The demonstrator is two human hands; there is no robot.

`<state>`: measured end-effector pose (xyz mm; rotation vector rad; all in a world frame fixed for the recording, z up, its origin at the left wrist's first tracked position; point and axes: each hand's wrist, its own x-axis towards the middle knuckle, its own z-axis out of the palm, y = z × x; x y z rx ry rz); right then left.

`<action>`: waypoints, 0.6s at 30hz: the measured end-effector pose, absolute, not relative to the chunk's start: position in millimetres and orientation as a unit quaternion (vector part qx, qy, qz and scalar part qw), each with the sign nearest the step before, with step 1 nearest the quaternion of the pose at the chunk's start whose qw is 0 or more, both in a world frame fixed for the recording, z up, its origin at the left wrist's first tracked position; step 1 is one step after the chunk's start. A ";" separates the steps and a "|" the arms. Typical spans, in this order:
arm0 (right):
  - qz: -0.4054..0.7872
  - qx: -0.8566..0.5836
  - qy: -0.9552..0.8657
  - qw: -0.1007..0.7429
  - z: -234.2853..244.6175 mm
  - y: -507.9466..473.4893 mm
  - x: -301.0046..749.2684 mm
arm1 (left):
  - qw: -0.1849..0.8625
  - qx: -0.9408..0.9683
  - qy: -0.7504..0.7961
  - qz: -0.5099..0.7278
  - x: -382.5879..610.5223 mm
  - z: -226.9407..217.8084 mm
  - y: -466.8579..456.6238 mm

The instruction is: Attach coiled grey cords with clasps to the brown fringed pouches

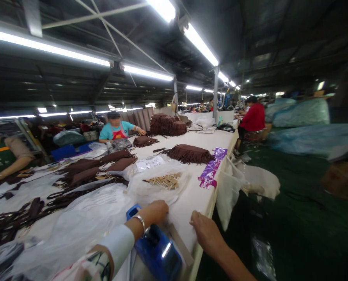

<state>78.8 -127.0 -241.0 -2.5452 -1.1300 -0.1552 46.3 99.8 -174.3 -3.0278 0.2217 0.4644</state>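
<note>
My left hand (155, 212) lies on the white table (196, 195) with its fingers curled at the near edge of a clear plastic bag (159, 183) that holds tan pieces (164, 180). A silver bracelet circles that wrist. Under my left forearm sits a blue tape dispenser (158, 251). My right hand (205, 231) rests near the table's right edge, fingers bent down onto the surface; what they hold, if anything, is hidden. A tan strip (180, 244) runs between the two hands.
Brown fringed bags (190, 153) and dark straps (45, 203) lie along the table, with a purple strip (210, 169) at its right edge and plastic bags (244, 183) hanging off it. A person in a teal shirt (117, 130) and other workers sit further along. A dark aisle (293, 218) runs on the right.
</note>
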 end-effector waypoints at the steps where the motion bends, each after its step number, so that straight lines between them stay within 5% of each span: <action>1: -0.053 -0.897 -0.401 0.179 -240.8 -132.5 81.3 | 0.050 -0.982 0.066 0.170 48.0 -178.9 101.6; 9: -0.023 -0.918 -0.295 0.265 -273.2 -239.4 119.6 | 0.077 -0.975 0.032 0.208 51.4 -193.1 93.2; 14: 0.025 -0.830 0.004 0.557 -275.3 -276.1 125.6 | 0.032 -0.986 -0.005 0.162 42.3 -173.3 82.9; 18: 0.053 -0.779 -0.075 0.621 -230.4 -235.6 79.8 | -0.060 -0.997 -0.036 0.033 8.3 -134.5 69.0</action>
